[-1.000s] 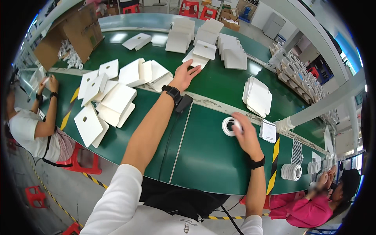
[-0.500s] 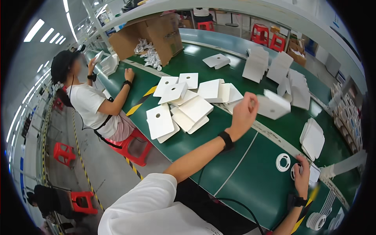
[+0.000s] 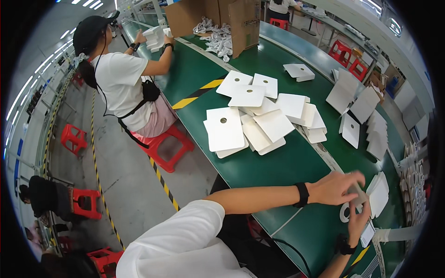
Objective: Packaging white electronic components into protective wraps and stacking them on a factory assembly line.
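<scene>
Worker seated at a green conveyor table, seen from above. The left hand, wearing a black wristband, reaches across toward 4 o'clock of the view, its fingers spread and curled over a small greyish piece that motion blur leaves unclear; whether they actually grip it cannot be told. The right hand rises from below to meet it, fingers loosely parted, at a white roll of tape that lies flat on the table at the hands; whether it touches the roll cannot be told. Immediately at 3 o'clock of the hands sits a small stack of white flat pieces. At 11 o'clock of the hands, well apart, lies a loose heap of white square panels, several with a round hole, apparently not yet handled. Further white folded cartons stand along the far belt at 1 o'clock. By this evidence the work seems at an early or middle stage: one small stack beside the hands, a large heap remaining. A co-worker in a white shirt sits on a red stool at 10 o'clock, near an open brown cardboard box.
</scene>
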A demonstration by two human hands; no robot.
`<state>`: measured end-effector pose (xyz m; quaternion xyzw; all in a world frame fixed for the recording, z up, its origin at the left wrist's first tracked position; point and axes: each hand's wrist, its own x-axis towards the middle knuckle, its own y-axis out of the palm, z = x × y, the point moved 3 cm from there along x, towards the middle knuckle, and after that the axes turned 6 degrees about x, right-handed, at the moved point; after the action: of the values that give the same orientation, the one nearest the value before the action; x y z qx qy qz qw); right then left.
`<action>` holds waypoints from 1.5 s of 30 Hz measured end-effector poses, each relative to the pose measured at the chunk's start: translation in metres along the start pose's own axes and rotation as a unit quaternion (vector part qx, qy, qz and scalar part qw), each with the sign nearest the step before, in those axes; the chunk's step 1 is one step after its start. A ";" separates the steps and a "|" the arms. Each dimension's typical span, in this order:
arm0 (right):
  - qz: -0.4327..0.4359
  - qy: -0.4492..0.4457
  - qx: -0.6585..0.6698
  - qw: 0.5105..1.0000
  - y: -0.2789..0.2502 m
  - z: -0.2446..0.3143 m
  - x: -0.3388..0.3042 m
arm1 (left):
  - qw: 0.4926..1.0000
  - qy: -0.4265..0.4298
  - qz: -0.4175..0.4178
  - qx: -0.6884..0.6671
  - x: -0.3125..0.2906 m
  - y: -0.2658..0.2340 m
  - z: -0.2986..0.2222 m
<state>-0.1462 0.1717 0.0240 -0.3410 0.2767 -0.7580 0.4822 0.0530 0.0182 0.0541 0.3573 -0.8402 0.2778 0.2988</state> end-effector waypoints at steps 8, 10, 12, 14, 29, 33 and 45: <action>-0.161 0.107 0.334 0.923 0.024 -0.045 -0.019 | 0.651 -0.458 0.079 -0.601 -0.038 0.037 0.112; -0.179 0.109 0.334 0.919 0.011 -0.043 -0.025 | 0.714 -0.404 0.182 -0.543 -0.031 0.043 0.085; -0.200 0.114 0.353 0.907 0.005 -0.044 -0.028 | 0.764 -0.346 0.276 -0.469 -0.029 0.041 0.066; -0.184 0.107 0.350 0.912 0.007 -0.047 -0.029 | 0.814 -0.304 0.329 -0.370 -0.029 0.038 0.054; 0.025 0.133 -0.170 0.976 -0.063 -0.037 -0.082 | 0.881 -0.290 0.058 -0.369 -0.014 0.018 0.107; 0.115 0.215 -0.188 0.952 -0.068 -0.050 -0.082 | 0.766 -0.373 0.006 -0.523 -0.017 0.015 0.114; -0.068 0.256 -0.058 0.963 -0.070 -0.082 -0.059 | 0.827 -0.358 -0.038 -0.433 -0.008 -0.011 0.134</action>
<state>-0.2303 0.2598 0.0110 -0.1808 0.4103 -0.8336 0.3224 0.0252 -0.0755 -0.0381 0.2971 -0.9081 -0.2730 0.1116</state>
